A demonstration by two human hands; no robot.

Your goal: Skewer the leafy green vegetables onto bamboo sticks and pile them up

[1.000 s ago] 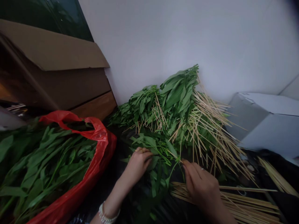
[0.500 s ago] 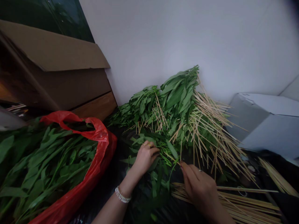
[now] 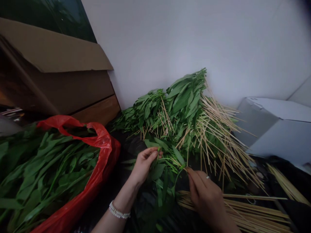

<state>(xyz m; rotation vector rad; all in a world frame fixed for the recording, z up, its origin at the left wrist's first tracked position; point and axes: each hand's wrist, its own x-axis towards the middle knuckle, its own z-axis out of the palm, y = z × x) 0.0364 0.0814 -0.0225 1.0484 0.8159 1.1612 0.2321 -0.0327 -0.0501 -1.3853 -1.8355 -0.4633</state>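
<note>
My left hand (image 3: 145,163), with a white beaded bracelet at the wrist, pinches a leafy green stem (image 3: 158,149) between thumb and fingers. To its right, my right hand (image 3: 206,191) is closed on a thin bamboo skewer, most of it hidden in the hand. Green stem pieces (image 3: 181,166) sit at the skewer, just beyond the right fingertips. Loose leaves (image 3: 158,171) and cut stems lie under and between both hands. Behind them is a heap of leafy greens on skewers (image 3: 186,97), its pale sticks (image 3: 218,119) fanning out to the right.
A red plastic bag (image 3: 107,142) full of leafy greens (image 3: 55,161) stands at the left. Bare bamboo skewers (image 3: 255,212) lie at the lower right, with another bundle (image 3: 288,184) farther right. A cardboard box (image 3: 73,87), a white box (image 3: 282,129) and a pale wall (image 3: 170,42) surround the area.
My left hand has lifted slightly and moved left, turning so the stem in its fingertips shows. My right hand has stayed almost in place with the skewer.
</note>
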